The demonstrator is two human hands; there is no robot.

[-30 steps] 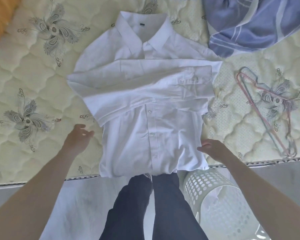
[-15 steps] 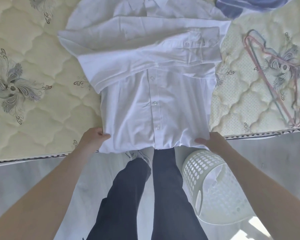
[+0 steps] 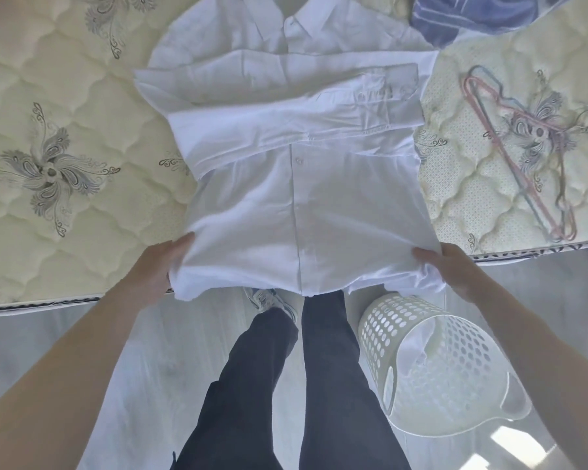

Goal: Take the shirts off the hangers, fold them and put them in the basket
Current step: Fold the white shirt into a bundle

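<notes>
Hands are gripping: left hand (image 3: pixel 157 266) and right hand (image 3: pixel 455 269) are each pinching a hem corner of the smooth white shirt (image 3: pixel 299 205) lying on the quilted mattress (image 3: pixel 65 164).

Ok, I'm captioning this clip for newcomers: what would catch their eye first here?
A white shirt lies spread on the mattress, sleeves folded across its chest. The left hand and right hand grip its bottom corners at the near edge. A white basket sits on the floor beside the right leg.
</notes>
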